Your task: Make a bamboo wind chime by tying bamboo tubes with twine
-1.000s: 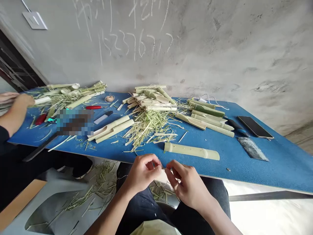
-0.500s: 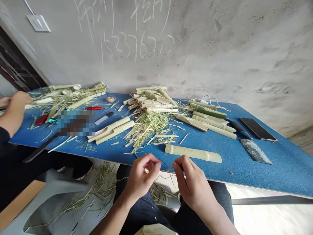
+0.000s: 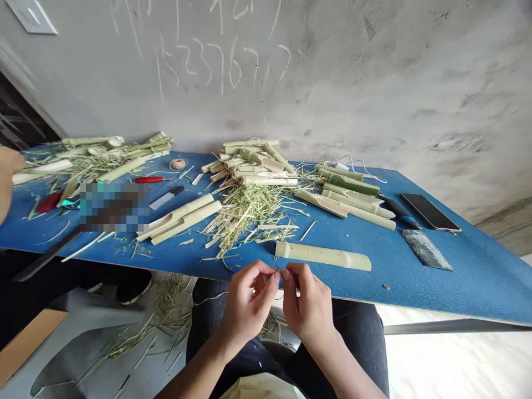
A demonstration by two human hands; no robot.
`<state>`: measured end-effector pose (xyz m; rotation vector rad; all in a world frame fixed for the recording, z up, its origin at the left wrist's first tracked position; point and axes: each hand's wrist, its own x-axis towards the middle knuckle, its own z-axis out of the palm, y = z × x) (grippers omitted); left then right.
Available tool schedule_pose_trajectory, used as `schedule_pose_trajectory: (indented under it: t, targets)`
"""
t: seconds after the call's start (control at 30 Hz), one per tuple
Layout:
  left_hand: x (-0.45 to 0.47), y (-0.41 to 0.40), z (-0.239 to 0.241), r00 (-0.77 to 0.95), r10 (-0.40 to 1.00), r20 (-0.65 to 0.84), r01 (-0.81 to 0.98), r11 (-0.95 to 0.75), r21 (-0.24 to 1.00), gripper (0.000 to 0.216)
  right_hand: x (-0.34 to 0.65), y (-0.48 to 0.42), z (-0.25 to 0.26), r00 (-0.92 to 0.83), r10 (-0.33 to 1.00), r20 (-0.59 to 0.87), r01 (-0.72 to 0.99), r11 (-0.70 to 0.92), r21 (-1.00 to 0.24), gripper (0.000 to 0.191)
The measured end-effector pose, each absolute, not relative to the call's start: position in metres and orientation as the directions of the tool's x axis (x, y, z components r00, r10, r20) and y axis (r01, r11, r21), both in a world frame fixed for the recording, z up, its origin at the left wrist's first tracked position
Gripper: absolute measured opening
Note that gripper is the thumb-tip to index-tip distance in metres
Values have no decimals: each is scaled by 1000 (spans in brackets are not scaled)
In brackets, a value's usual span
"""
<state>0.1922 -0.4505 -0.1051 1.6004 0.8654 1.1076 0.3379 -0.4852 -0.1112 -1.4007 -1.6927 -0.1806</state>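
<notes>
Left hand [image 3: 248, 302]: held over the lap at the near edge of the table, thumb and forefinger tips pinched on a thin pale thread [image 3: 208, 299]; other fingers curled.
Right hand [image 3: 308, 307]: thumb and forefinger tips closed, meeting the left fingertips; seems to nip the same thread, but the strand there is too fine to see.
Thread position: between the two hands' fingertips, a loose length trailing off leftward below the table edge.
Nearest item: pale green split bamboo length with small holes [image 3: 322, 256], flat on the blue table top [image 3: 465, 277] just beyond the hands, untouched.
Behind it: heap of green-yellow bamboo shavings [image 3: 245, 210], then stacked bamboo sections.
Right side: black phone [image 3: 430, 211]; dark cleaver blade [image 3: 424, 249] near it.
Far left: another person's hand [image 3: 6, 174] at the table.
</notes>
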Motion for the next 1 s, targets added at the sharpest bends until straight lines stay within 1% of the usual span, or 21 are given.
schedule_pose_trajectory:
  t: [0.17,0.27,0.33,0.4,0.5,0.57,0.7,0.8,0.87,0.93,1.0]
  targets:
    - [188,-446,-101,497,816,295,183,-431,883,22,342,-485,-121,118,741,661,790,333,-515,12]
    - [189,-443,-100,531,773,345,186,-504,843,31,343,-487,-123,128,765,631,739,351,-576,13]
    - [190,-441,-100,503,796,337,158,-468,869,35,344,-489,-122,126,792,597,679,370,-634,11]
    - [192,-440,-101,463,840,283,120,-376,919,38,346,-492,-121,94,828,552,627,381,-679,11]
    - [195,-440,-103,391,897,204,14,-228,974,44,349,-494,-118,-1,853,522,620,410,-668,14]
    - [196,-440,-102,336,924,181,-71,-167,983,46,351,-494,-116,-43,847,530,629,435,-644,15]
    - [201,-438,-100,250,953,172,-154,-137,979,47,353,-492,-115,-40,839,542,634,441,-635,15]
    - [205,-436,-100,273,952,142,-204,-87,975,43,352,-492,-116,-28,842,539,635,431,-641,13]
    - [206,-434,-102,290,948,130,-239,-60,969,41,351,-492,-117,-26,854,520,629,418,-655,15]
    - [204,-433,-104,306,944,122,-229,-51,972,41,352,-492,-117,-27,867,497,624,403,-669,18]
    - [198,-432,-105,322,940,117,-139,-75,987,39,353,-492,-117,-29,878,477,624,389,-678,19]
